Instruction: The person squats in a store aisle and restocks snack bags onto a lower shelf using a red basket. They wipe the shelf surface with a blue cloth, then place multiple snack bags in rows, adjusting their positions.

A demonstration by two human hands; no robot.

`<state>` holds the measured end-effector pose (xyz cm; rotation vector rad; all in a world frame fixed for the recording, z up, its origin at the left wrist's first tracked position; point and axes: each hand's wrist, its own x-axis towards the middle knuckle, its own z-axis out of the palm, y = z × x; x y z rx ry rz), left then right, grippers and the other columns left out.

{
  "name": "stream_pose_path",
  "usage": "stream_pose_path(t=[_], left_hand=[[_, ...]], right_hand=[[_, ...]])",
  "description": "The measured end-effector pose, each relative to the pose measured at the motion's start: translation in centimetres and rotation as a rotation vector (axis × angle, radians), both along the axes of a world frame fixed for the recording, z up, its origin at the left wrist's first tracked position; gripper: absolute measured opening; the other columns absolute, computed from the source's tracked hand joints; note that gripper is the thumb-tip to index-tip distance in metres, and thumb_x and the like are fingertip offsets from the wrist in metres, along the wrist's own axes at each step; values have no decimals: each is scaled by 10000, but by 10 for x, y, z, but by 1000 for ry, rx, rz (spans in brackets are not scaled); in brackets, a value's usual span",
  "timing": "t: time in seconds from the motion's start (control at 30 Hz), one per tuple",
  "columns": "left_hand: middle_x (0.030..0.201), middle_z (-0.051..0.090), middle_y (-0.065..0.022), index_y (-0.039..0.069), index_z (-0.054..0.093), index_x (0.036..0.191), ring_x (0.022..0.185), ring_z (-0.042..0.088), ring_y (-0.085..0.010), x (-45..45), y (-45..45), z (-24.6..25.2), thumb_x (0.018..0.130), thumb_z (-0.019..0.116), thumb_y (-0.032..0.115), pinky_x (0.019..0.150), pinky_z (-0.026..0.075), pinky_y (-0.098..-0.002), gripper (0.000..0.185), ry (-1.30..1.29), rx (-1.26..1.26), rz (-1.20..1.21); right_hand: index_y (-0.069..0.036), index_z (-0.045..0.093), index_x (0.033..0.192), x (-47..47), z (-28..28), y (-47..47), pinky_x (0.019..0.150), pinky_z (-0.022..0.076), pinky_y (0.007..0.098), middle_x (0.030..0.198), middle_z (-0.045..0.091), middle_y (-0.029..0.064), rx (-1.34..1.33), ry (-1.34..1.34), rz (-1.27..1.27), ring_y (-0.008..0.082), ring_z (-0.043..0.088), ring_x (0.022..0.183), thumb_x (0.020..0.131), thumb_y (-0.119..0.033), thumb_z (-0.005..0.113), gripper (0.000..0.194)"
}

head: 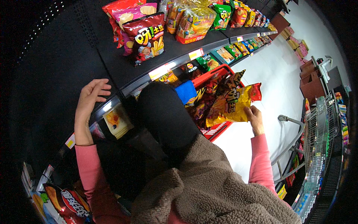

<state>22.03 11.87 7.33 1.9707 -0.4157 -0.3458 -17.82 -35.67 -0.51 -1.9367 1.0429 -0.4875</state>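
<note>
My right hand (254, 116) pinches the edge of a yellow snack bag (230, 106) above a red plastic shopping basket (216, 133). More snack bags, dark and red, lie in the basket, and a blue item (186, 92) is by its near left side. My left hand (95, 92) holds nothing; its fingers are slightly apart over the front part of the black shelf (112, 72). Beyond it, a dark brown snack bag (146, 39) stands on the shelf before a purple bag (134, 14) and a red one.
Bundled snacks (195, 22) and a row of bags fill the shelf further along. Price tags line the shelf edge (159, 71), with more packets on the lower shelf. A metal cart frame (293, 142) stands on the white floor at right. Packaged goods are at the lower left.
</note>
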Motion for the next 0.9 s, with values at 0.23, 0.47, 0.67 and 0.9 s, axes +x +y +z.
stream_pose_path(t=[0.23, 0.47, 0.67, 0.9], left_hand=[[1075, 719, -99, 66, 679, 1249, 956, 699, -175, 0, 0, -2, 1059, 499, 346, 792, 563, -289, 384, -8, 31, 1], [1082, 724, -92, 80, 677, 1259, 951, 701, -170, 2, -2, -4, 1049, 536, 359, 794, 569, -297, 377, 9, 9, -13], [1139, 720, -102, 92, 655, 1303, 982, 695, -169, -7, -12, 8, 997, 633, 412, 828, 564, -314, 443, 71, -144, -175], [1399, 595, -115, 66, 408, 1521, 1240, 596, -208, -43, -53, 12, 873, 785, 434, 1001, 502, -350, 836, 153, -431, -607]], right_hand=[[6, 601, 922, 32, 13, 13, 572, 394, 254, 759, 582, -8, -86, -201, 42, 75, 485, 651, 1010, -167, 623, 196], [-43, 583, 900, 48, 95, 29, 742, 439, 236, 873, 610, -19, -30, -267, 186, 65, 532, 813, 1003, -136, 596, 139], [-99, 513, 793, 69, 190, 49, 658, 372, 216, 772, 516, -66, 55, -300, 496, 44, 468, 725, 942, -142, 631, 194], [-75, 534, 829, 120, 253, 85, 636, 480, 219, 801, 621, 18, 336, -514, 652, 98, 600, 678, 893, -101, 644, 129]])
